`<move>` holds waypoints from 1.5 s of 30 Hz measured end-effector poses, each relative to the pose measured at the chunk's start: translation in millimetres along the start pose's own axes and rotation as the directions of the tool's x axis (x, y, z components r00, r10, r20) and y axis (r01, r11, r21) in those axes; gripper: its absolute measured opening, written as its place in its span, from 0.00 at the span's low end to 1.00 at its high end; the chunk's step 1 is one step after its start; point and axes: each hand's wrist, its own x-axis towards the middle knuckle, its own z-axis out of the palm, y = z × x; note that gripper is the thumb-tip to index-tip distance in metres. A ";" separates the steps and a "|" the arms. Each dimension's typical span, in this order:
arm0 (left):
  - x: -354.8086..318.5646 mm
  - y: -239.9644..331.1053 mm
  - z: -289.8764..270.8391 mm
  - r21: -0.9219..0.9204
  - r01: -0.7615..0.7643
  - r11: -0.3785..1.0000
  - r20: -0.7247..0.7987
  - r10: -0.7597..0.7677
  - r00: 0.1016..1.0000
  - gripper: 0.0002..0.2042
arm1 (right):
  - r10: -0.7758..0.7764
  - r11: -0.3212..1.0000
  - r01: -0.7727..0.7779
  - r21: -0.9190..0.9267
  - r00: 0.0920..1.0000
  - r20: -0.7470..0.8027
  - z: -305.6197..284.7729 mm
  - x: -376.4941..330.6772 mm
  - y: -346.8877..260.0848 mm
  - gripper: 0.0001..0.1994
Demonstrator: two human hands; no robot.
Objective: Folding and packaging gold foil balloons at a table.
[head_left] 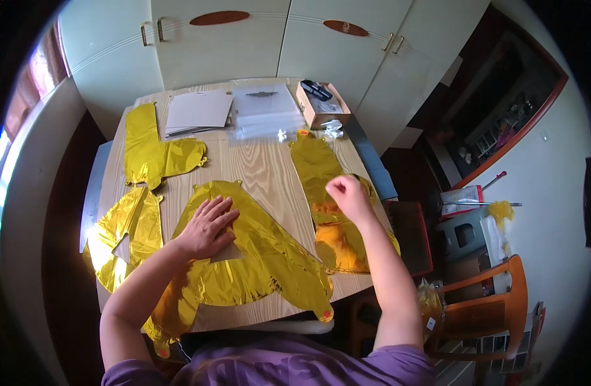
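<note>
A large flat gold foil balloon (253,257), shaped like a letter A, lies in the middle of the table. My left hand (210,228) rests flat on it, fingers stretched out, beside the triangular hole where bare wood shows. Above the gold foil balloon on the right (313,166) hovers my right hand (349,196), its fingers curled together; what they hold, if anything, is hidden. An L-shaped gold foil balloon (143,151) lies at the far left. Nearer on the left is another crinkled gold foil balloon (140,215) with a hole in it.
At the table's (257,161) back stand a stack of grey-white cards (199,110), transparent plastic sleeves (263,106) and a small box (315,112) with a black tool (317,89) on top. Crumpled plastic (333,128) lies beside the box. A wooden chair (482,309) stands at the right.
</note>
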 end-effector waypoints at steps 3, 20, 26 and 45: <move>3.2 4.7 0.0 -0.063 0.008 0.998 -0.071 -0.013 0.997 0.28 | 0.237 0.953 -0.220 -0.207 0.970 0.060 24.7 35.3 21.7 0.15; 211.9 60.1 47.5 -0.056 0.001 0.998 -0.078 -0.005 0.997 0.22 | 0.173 0.980 -0.187 -0.062 0.968 -0.182 49.8 41.2 52.8 0.08; 203.9 55.3 64.1 0.087 -0.021 0.996 0.031 0.018 0.999 0.40 | 0.190 0.925 0.004 0.381 0.862 -0.470 -37.1 3.4 32.3 0.08; 191.6 132.9 39.5 -0.008 -0.222 0.975 0.179 0.220 0.959 0.31 | 0.085 0.996 -0.016 0.084 0.239 -0.967 -353.4 -238.0 -96.1 0.18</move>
